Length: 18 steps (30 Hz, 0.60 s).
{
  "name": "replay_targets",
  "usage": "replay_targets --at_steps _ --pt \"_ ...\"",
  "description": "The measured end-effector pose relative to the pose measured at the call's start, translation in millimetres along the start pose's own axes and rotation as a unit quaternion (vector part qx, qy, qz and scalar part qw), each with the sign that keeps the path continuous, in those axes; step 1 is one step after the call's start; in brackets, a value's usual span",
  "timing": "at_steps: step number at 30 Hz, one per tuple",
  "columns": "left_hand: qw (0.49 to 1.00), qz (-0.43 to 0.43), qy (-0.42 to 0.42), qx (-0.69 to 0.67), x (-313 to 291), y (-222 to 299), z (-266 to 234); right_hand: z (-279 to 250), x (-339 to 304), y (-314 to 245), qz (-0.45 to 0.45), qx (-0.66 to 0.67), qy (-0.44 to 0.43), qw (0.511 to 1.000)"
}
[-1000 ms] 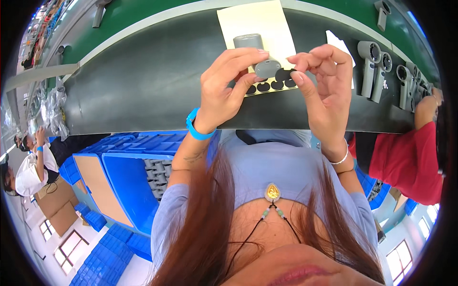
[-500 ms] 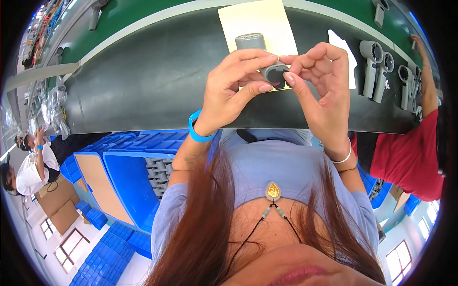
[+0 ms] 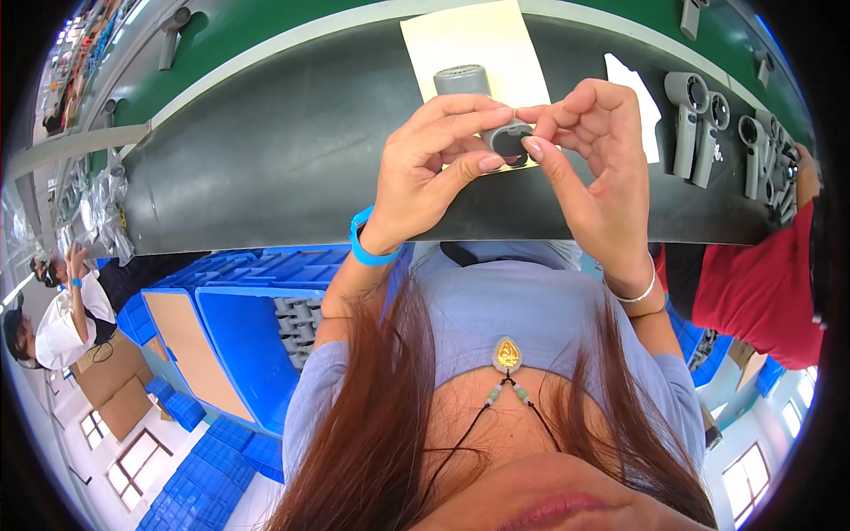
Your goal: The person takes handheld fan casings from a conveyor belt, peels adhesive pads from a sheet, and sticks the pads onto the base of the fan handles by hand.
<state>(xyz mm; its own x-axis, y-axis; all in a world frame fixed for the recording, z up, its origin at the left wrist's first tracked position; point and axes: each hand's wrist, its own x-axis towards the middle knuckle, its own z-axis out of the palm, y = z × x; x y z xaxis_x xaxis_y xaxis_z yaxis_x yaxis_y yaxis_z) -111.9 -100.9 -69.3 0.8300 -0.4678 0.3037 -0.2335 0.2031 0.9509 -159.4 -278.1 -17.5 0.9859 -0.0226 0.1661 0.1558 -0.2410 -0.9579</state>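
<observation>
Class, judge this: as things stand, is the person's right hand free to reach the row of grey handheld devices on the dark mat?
Probably not yet. The right hand and left hand both pinch a small dark part. The grey devices lie unobstructed to its right.

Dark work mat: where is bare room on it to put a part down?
The dark work mat is bare left of the yellow sheet, up to the plastic bags. Crowded: the right end, with grey handheld devices, and the sheet, where both hands hold a grey cylinder.

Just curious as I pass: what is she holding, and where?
Both hands, left hand and right hand, pinch the dark end of a small grey cylinder with their fingertips.
</observation>
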Motion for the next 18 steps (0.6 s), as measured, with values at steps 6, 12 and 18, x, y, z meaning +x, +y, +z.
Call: replay_targets --at_steps 6,12,18 --pt "1.000 -0.001 -0.005 -0.008 0.5 -0.2 0.3 -0.6 -0.1 -1.6 -0.004 -0.023 0.002 1.000" --pt "1.000 -0.013 -0.007 -0.021 -0.3 0.4 1.3 -1.6 -1.0 -2.2 -0.003 -0.016 0.001 1.000" --pt "0.999 -0.020 0.000 -0.041 -1.0 1.0 4.9 -2.3 -2.2 -2.2 0.000 -0.028 0.002 1.000"
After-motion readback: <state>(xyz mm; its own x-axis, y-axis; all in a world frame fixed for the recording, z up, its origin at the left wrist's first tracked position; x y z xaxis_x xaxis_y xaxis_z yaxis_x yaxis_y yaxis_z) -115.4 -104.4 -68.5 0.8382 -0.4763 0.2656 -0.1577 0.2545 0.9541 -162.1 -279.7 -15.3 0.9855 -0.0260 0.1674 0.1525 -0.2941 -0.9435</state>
